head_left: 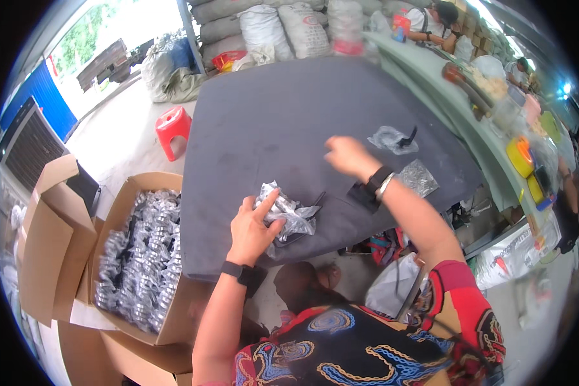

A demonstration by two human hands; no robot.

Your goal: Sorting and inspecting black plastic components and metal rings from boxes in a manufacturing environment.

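My left hand (251, 230) rests against a clear plastic bag (289, 212) near the table's front edge, its fingers apart and touching the plastic. A thin black stem pokes out of that bag; what else it holds is hard to make out. My right hand (350, 156) hovers over the middle right of the dark grey padded table (270, 122), fingers curled and smeared by motion. Beyond it lies another clear bag (392, 139) with a bent black piece sticking out. A flat clear packet (419, 178) lies beside my right wrist.
At left stands an open cardboard box (151, 182) packed with rows of plastic-wrapped shiny parts (145, 257). A red stool (173, 132) stands beyond it. White sacks (304, 31) are stacked behind the table. Along the right, a green-covered bench (418, 64) bears tape rolls (521, 156); people sit there.
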